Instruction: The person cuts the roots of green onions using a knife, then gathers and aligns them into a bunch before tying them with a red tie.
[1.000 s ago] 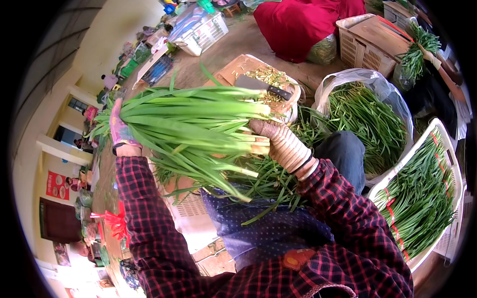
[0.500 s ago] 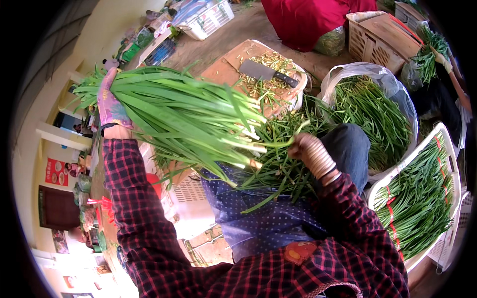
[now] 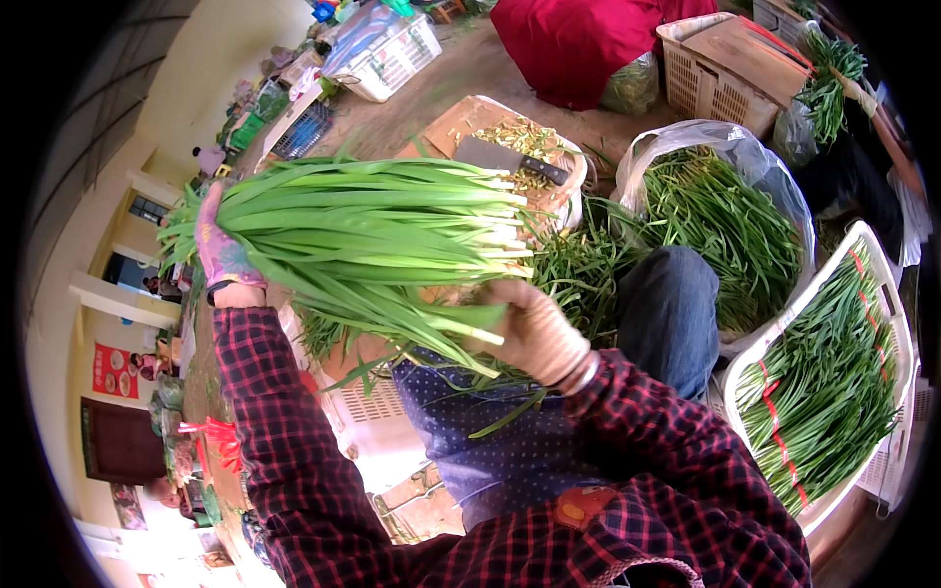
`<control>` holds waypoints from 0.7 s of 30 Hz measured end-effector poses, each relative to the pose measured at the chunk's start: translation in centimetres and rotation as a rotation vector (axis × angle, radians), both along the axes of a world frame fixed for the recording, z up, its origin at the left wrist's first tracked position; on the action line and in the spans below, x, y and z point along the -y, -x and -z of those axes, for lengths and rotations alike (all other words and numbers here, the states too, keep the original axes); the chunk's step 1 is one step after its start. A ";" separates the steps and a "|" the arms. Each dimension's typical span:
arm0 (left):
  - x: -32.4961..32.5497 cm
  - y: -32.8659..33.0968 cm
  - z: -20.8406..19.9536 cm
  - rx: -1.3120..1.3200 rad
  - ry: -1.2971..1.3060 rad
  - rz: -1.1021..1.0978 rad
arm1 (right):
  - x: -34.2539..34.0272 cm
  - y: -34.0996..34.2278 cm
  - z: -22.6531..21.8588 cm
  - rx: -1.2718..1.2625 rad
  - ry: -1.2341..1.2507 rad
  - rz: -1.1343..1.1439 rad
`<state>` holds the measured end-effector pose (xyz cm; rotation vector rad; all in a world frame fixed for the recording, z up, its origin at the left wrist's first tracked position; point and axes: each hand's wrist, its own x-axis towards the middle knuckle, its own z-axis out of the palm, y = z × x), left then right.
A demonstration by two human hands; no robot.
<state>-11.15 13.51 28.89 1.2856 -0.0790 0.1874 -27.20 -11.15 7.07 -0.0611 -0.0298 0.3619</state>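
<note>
Think of the whole view as a clock: the big bunch of green leaves (image 3: pixel 363 216) is at 10 o'clock, held up sideways, with its leaf tips toward 9 o'clock and its pale stem ends toward 3 o'clock. The left hand (image 3: pixel 223 247), in a pink and purple glove, is just above 9 o'clock and grips the bunch tight near the leafy end. The right hand (image 3: pixel 544 338), in a tan glove, is at 4 o'clock, just beside the low stem ends. It is blurry, so I cannot tell if its fingers are closed on a leaf or loose. A bit past 12 o'clock, a knife (image 3: pixel 490 155) with a dark handle lies on a brown board (image 3: pixel 438 134), next to lots of little cut bits (image 3: pixel 518 133). A bent knee (image 3: pixel 669 304) in blue pants is at 3 o'clock, and a blue spotted apron (image 3: pixel 500 441) is near 6 o'clock. Between 2 and 3 o'clock, a clear plastic bag (image 3: pixel 769 167) is full of thin greens (image 3: pixel 720 235). Between 3 and 4 o'clock, a white basket (image 3: pixel 895 299) holds long greens (image 3: pixel 828 387) tied with red strips (image 3: pixel 772 416). At 2 o'clock, another person's hand (image 3: pixel 855 93) holds a small green bunch (image 3: pixel 828 78).
</note>
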 end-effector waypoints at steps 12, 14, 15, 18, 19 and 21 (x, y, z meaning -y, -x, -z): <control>-1.6 1.2 -0.1 0.185 -0.033 -0.210 | 8.1 6.5 1.6 0.495 2.147 0.167; -2.6 1.1 0.2 0.178 -0.041 -0.222 | 6.9 5.9 -1.4 0.521 1.866 0.469; -2.5 0.9 0.4 0.174 -0.033 -0.215 | 6.4 4.7 -2.0 0.552 1.607 0.588; -1.4 1.0 0.2 0.026 0.034 0.004 | 4.2 -0.5 -3.1 0.525 1.371 0.370; -0.6 0.2 0.4 0.041 0.025 -0.007 | 4.2 -0.6 -3.6 0.316 1.042 0.170; 0.4 -0.1 0.2 0.060 -0.015 -0.076 | 3.1 -3.1 -2.8 0.298 0.676 0.191</control>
